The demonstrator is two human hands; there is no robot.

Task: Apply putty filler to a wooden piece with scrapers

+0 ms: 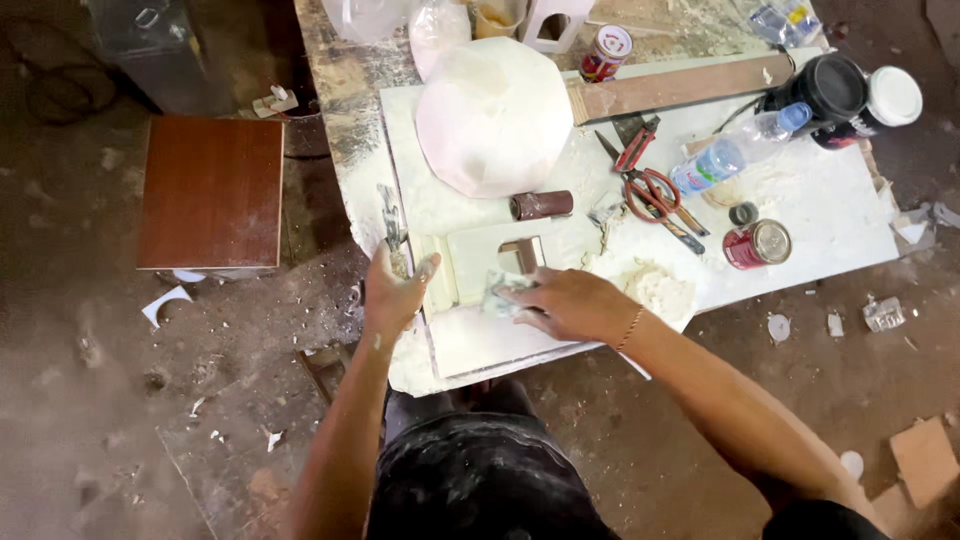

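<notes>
a smooth brown wooden box sits on the dusty floor at the far left. next comes the left hand, closed around a thin metal scraper caked with white paste, at the left edge of the table. just beside it lies a flat pale plaster piece with a square hole in it, on the powdery white board. the right hand presses on the plaster piece, fingers curled around a crumpled grey scrap. above sits a big round white lump. further right are a rusty brown tube, red scissors, a clear plastic bottle and a red tin.
</notes>
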